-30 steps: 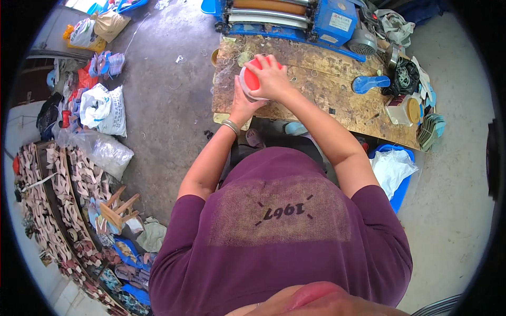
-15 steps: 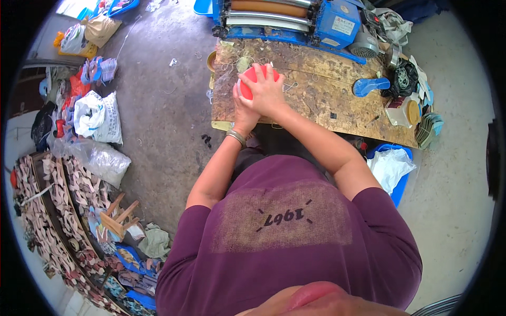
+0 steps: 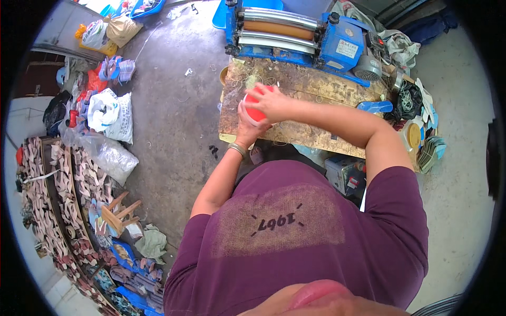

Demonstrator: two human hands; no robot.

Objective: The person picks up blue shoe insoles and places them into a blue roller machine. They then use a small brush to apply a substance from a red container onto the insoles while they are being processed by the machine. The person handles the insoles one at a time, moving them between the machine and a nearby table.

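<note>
I grip the round red plastic piece between my closed left hand and right hand, work apparently midway, worn wooden bench beneath.

1. Grey concrete floor, stained and lit by daylight.
2. Worn wooden worktop; blue roller machine along its far edge.
3. Small wooden stool at left.
4. Stacked cut pieces, possibly shoe parts.
</note>
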